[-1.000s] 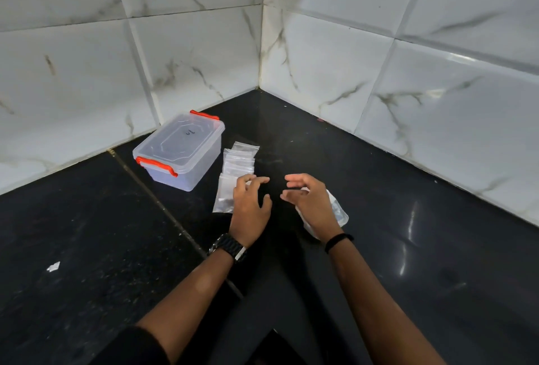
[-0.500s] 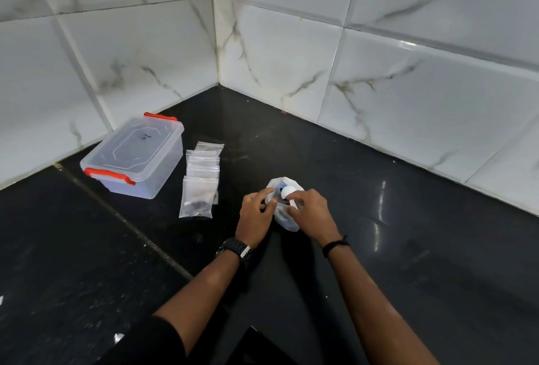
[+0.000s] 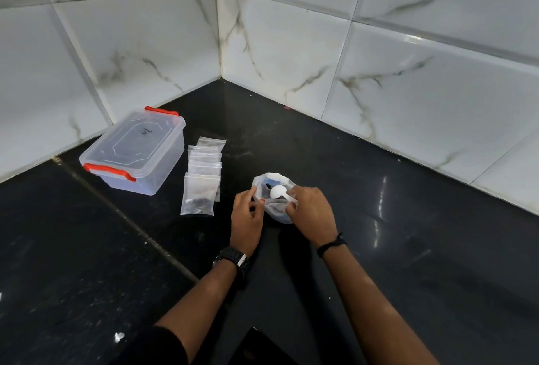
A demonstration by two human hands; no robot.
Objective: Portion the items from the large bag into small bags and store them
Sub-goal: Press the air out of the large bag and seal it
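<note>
Open large bag (image 3: 277, 210) holds a white scoop (image 3: 279, 191); filled small bags (image 3: 201, 178) overlap leftward.

White marble-veined wall tiles (image 3: 291, 44) meet glossy black counter (image 3: 408, 248) in a corner.

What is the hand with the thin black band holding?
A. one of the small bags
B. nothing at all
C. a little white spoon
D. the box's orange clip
C. The right hand pinches the handle of the white spoon, whose bowl sits over the mouth of the large bag, while the left hand holds the bag's edge.
</note>
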